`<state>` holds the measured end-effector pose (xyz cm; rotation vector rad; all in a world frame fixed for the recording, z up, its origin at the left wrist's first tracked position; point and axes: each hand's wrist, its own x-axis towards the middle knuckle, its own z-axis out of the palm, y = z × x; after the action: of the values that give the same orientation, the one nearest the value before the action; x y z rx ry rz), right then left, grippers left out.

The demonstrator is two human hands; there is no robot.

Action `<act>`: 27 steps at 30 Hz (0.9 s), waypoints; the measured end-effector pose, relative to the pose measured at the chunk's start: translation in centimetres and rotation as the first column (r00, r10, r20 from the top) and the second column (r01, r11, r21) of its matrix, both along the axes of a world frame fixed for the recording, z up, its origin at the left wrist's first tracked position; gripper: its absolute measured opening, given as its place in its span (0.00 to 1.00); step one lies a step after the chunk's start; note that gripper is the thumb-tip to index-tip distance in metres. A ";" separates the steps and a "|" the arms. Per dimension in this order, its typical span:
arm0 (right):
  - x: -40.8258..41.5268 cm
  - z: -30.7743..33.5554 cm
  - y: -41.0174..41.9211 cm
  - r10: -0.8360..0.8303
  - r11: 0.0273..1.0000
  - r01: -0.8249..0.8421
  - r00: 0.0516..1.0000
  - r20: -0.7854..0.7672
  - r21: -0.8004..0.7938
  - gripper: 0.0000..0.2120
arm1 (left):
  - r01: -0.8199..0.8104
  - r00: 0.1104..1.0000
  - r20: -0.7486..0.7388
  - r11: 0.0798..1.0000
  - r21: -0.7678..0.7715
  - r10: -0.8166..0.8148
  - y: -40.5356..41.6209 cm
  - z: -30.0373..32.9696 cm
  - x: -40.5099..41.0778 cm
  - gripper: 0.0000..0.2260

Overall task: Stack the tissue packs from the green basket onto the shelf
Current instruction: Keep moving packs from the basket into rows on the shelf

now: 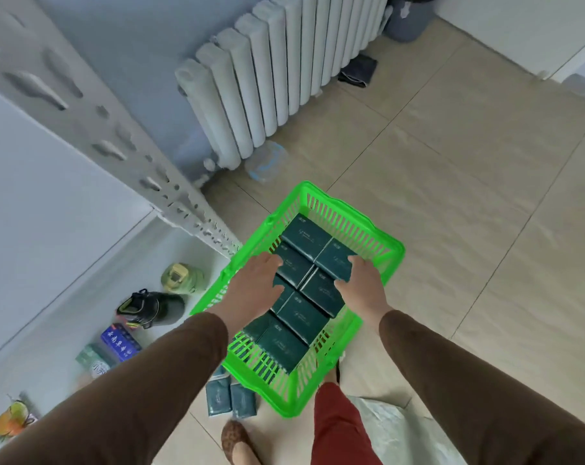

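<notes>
Both hands are reaching down into the green basket (378,245) sitting on the floor right of the shelf (66,182). The left hand (254,283) is lying fairly flat, fingers on a dark tissue pack (292,266) in the left row. The right hand (364,283) is gripping the edge of another pack (334,258) on the right. More packs are filling the basket nearer and farther.

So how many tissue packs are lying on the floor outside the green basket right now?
2 plainly visible: one tissue pack and another side by side on the floor by the green basket, near corner. A third may peek out behind them; more could be hidden under it.
</notes>
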<state>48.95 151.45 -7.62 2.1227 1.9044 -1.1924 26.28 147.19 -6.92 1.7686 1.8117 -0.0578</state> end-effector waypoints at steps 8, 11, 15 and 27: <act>2.2 -9.5 7.3 0.299 0.954 -0.283 0.917 0.264 -0.098 0.24 | 0.248 0.914 -0.329 0.969 -0.012 -0.238 14.1 -10.4 3.9 0.32; 2.5 -11.7 7.8 0.328 0.943 -0.297 0.906 0.266 -0.151 0.34 | 0.420 0.809 -0.442 0.907 -0.026 -0.387 16.3 -13.4 5.0 0.30; 2.8 -13.0 7.4 0.391 0.919 -0.349 0.864 0.318 -0.184 0.38 | 0.482 0.719 -0.534 0.873 -0.077 -0.444 15.9 -15.3 5.7 0.30; 0.4 0.2 2.7 0.305 0.944 -0.310 0.950 0.065 0.115 0.23 | -0.236 0.949 -0.203 0.971 0.037 0.239 -1.0 -2.5 -1.6 0.22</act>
<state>49.34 154.11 -7.45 1.7922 2.2364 -0.9770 24.69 146.16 -9.39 1.5877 2.1673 -0.1390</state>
